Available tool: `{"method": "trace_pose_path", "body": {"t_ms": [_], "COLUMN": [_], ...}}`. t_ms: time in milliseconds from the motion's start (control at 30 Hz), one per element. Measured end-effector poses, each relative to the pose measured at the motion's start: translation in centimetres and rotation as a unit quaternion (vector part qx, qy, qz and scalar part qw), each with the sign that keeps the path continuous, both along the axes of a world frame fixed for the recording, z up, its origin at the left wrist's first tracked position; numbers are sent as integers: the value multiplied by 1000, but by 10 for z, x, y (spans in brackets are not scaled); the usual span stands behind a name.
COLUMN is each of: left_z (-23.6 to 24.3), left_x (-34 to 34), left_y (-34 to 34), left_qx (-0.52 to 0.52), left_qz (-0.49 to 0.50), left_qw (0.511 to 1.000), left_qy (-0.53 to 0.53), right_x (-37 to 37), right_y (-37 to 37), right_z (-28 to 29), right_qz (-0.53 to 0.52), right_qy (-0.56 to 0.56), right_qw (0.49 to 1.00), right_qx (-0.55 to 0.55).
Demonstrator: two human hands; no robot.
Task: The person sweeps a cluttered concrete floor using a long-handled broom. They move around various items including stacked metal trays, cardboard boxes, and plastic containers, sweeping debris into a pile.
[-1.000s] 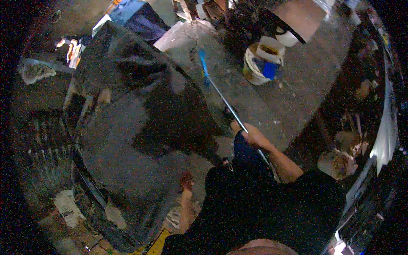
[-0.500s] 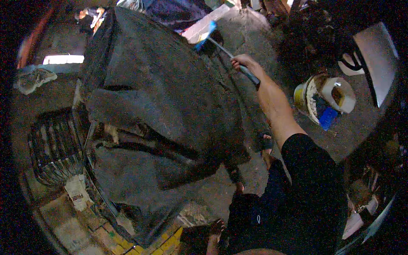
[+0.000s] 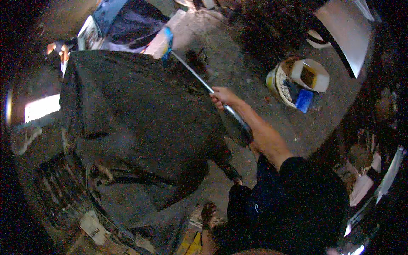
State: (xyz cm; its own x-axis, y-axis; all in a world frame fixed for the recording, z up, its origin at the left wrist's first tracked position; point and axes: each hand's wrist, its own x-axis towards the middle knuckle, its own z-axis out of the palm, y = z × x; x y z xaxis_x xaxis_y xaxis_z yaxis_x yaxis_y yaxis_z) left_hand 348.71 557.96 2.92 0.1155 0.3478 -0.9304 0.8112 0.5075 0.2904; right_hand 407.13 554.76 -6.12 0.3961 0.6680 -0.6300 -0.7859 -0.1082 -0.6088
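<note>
My right hand (image 3: 224, 98) is closed around the metal handle of a long-handled brush (image 3: 192, 70). The brush's blue head (image 3: 168, 42) reaches past the far edge of a large dark grey cloth (image 3: 140, 102). This cloth is draped over something bulky, with folds and a dark gap on its near side. Low in the view, my left hand (image 3: 208, 213) hangs beside the cloth's near right edge. Shadow and blur hide how its fingers lie, and nothing can be made out in it.
On the floor to the right stands a whitish bucket (image 3: 280, 85) with a pale container (image 3: 319, 75) and a blue item (image 3: 304, 100) at its rim. Beyond it is a large light panel (image 3: 350, 36). A dark slatted rack (image 3: 59, 189) lies at left. Dark blue fabric (image 3: 134, 25) is heaped at the far side.
The view has shifted. My right hand and the brush have moved left in the picture, with the blue head now by the far heap. My left hand appears slightly higher.
</note>
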Motion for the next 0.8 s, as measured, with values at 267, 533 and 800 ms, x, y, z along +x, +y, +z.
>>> {"method": "trace_pose_path", "body": {"t_ms": [267,533,800], "left_z": [36,28,-15], "left_x": [-30,-23,6], "left_y": [-21,7,45], "left_qx": [-42,-23,-61], "left_qz": [-79,-151,-232], "left_qw": [996,988,970], "left_qy": [12,-11,-38], "right_x": [-97,-147,-186], "right_y": [-231,-262,-208], "right_z": [21,131,52], "right_qz": [-125,-210,-402], "right_qy": [111,-34,224], "right_qw": [978,968,887], "right_qx": [-125,-134,43]}}
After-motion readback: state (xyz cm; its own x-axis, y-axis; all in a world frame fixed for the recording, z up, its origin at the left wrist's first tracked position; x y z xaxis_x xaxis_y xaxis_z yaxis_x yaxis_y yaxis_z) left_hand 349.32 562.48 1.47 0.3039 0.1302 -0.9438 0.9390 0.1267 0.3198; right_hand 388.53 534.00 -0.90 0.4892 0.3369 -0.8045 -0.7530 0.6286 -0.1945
